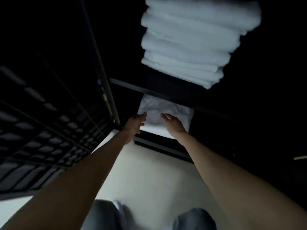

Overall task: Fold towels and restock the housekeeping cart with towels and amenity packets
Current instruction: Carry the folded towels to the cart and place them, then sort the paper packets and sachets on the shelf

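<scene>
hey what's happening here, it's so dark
A person is reaching both bare arms into a dark shelving cart. The left hand and right hand rest, fingers fairly straight, on a folded white towel lying on the lower black shelf, apparently pushing it in or squaring it up. On the shelf above sits a tall stack of folded white towels. A black wire-grid panel stands at the left. The floor below is pale.

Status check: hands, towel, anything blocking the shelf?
Left hand and right hand open, flat against folded white towel on the lower cart shelf. Stack of folded towels on the shelf above. Nothing blocking.
</scene>
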